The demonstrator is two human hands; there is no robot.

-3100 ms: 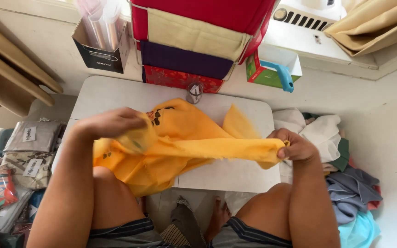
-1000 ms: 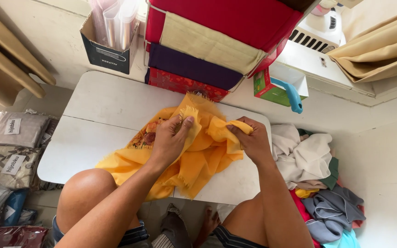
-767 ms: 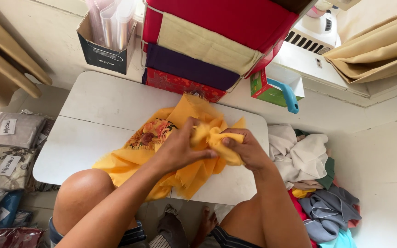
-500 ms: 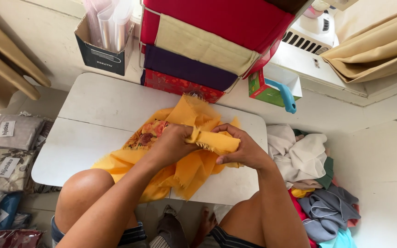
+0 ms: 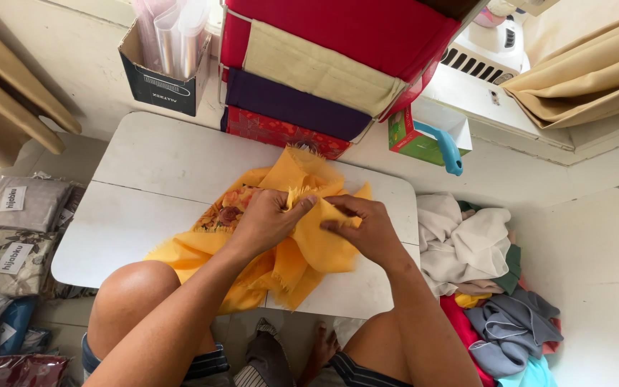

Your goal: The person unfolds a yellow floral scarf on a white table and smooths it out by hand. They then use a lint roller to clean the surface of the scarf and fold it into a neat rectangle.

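Yellow scarf (image 5: 302, 251) lay bunched on the white bench (image 5: 145, 179); left hand (image 5: 266, 222) and right hand (image 5: 367, 229) pinched its fringed edge together; keeping edges aligned seemed wise.

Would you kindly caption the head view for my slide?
Both hands, left hand and right hand, gather a yellow scarf on a white table.

Head view, centre of frame: left hand (image 5: 266, 222) & right hand (image 5: 363, 229) both pinch a yellow cloth (image 5: 302, 236) w/ frayed edge, bunched on a white surface (image 5: 152, 186). Floral patch shows at cloth's left. Top centre: stacked fabric boxes (image 5: 324, 64), red, beige, purple. Upper left: cardboard box (image 5: 159, 82) w/ clear sleeves. Right: pile of clothes (image 5: 474, 272) on floor.
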